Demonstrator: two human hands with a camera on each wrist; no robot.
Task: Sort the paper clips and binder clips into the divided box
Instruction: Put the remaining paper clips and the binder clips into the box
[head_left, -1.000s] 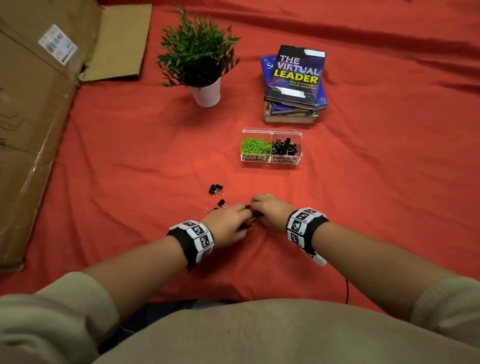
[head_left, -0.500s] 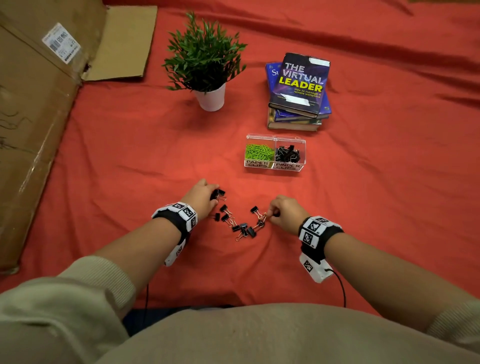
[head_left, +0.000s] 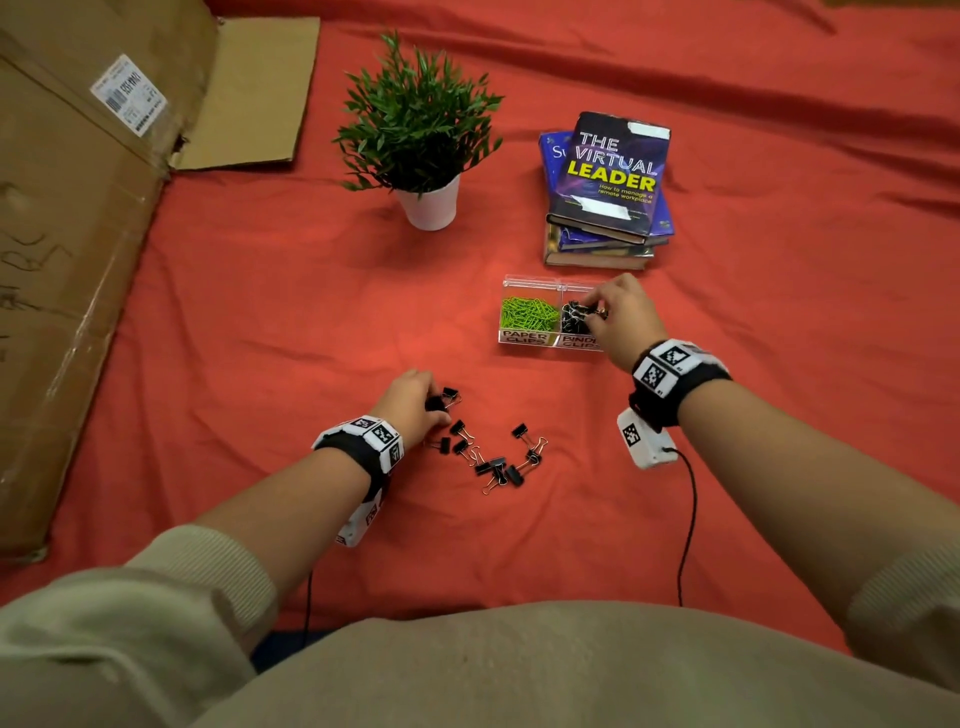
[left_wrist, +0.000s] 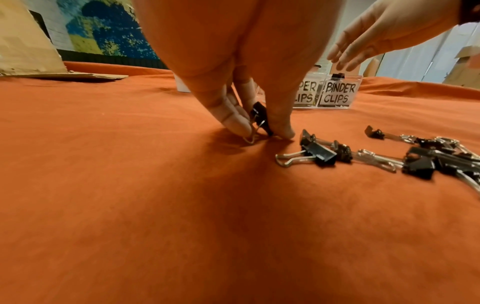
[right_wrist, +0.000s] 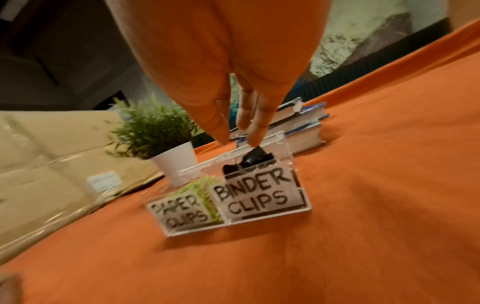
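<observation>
While your left hand (head_left: 410, 402) stays low on the red cloth (head_left: 260, 364), its thumb and fingers (left_wrist: 235, 120) pinch one black binder clip (left_wrist: 261, 119), wire handle touching the cloth. Just to its right lies the loose pile of binder clips (head_left: 493, 452), black bodies and silver handles tangled, some touching. Your right hand (head_left: 621, 317) hangs over the clear divided box (head_left: 527, 340), above the compartment labelled BINDER CLIPS; the fingers (right_wrist: 255, 131) point down, straight and slightly apart. A black clip (right_wrist: 253, 157) sits right under the fingertips at the top of that compartment; blur makes it hard to tell whether they touch it. Green paper clips (head_left: 530, 312) fill the left compartment, black clips the right. Beyond the box: a potted plant (head_left: 421, 130), a stack of books (head_left: 608, 192), flattened cardboard (head_left: 78, 234) at far left.
</observation>
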